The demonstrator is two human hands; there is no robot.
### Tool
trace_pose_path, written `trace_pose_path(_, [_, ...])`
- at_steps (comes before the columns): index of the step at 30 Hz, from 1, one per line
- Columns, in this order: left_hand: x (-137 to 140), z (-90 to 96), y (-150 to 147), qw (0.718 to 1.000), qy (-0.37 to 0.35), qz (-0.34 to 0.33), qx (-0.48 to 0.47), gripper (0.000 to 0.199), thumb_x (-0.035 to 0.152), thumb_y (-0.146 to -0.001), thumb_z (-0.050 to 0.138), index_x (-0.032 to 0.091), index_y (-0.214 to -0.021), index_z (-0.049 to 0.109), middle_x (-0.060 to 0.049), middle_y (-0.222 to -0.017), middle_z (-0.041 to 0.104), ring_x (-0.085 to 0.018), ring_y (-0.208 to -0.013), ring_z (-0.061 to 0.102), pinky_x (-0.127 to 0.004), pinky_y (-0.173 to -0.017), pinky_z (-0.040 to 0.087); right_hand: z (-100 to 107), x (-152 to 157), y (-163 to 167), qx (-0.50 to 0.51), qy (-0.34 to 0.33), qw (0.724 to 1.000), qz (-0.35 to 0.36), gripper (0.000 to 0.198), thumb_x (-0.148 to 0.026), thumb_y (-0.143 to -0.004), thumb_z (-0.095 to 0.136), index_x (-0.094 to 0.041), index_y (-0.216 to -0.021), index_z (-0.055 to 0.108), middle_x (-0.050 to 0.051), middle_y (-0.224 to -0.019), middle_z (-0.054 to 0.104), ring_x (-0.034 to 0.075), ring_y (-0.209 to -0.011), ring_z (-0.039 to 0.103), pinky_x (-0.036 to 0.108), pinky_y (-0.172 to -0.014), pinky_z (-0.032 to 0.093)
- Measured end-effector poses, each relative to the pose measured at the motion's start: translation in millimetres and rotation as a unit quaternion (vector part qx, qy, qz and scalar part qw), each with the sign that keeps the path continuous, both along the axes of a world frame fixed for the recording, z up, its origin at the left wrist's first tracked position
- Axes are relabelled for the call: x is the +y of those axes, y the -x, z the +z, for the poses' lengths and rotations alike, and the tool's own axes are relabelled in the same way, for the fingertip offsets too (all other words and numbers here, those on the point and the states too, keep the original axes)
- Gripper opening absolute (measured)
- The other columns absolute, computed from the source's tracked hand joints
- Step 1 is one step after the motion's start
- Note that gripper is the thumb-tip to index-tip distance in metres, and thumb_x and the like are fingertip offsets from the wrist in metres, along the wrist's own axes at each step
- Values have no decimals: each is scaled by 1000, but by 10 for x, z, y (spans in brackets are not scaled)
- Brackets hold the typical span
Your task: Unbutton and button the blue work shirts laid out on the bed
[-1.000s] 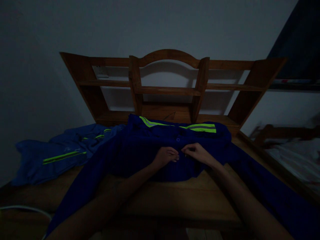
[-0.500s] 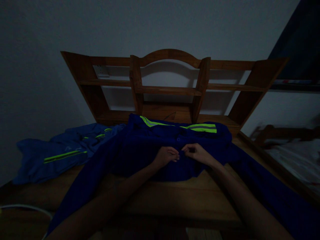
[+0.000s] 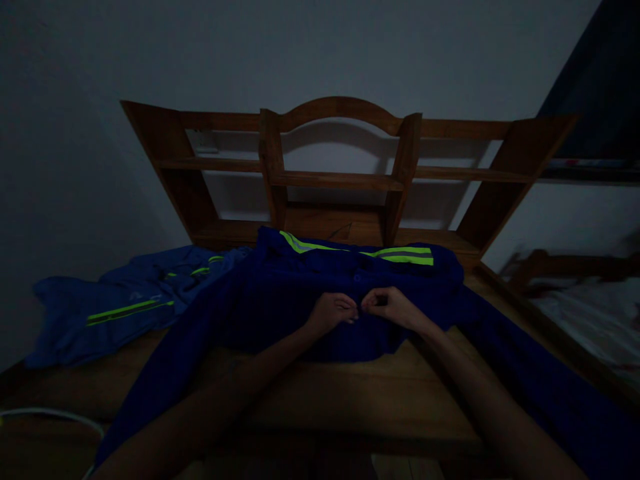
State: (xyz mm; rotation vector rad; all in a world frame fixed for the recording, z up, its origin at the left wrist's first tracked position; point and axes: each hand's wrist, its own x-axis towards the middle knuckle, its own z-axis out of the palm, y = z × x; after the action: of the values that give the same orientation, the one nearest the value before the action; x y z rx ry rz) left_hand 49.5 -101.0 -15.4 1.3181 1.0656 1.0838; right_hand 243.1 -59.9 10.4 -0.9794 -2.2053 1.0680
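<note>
A dark blue work jacket with yellow-green reflective strips lies spread on the wooden desk, its sleeves reaching toward me on both sides. My left hand is closed in a pinch on the jacket's front near the middle. Opposite it, my right hand pinches at the same front edge, thumb and fingers together. The fingertips of both hands almost meet. A round button shows just above them. Whatever small part sits between the fingertips is too dark to make out.
Left of the jacket lies a crumpled lighter blue garment with reflective strips. A wooden shelf unit rises at the back of the desk. A white curved cord or rim is at lower left.
My right hand has moved slightly left and down, closing the small gap to my left hand. My left hand and the jacket have hardly moved.
</note>
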Motion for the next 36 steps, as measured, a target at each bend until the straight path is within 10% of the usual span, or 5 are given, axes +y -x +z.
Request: trace_pose_path(36, [-46,87,-61,992,67,74,-81,30,26,-50,81,9,-65,61,-2,-62,64,-12,-58,62,-27,-61,56,52,-115,40,-41,-121,992,3,11,-21,-77,54,-18,-85,61,0,-76,61,11,-68,55,21,-62,40])
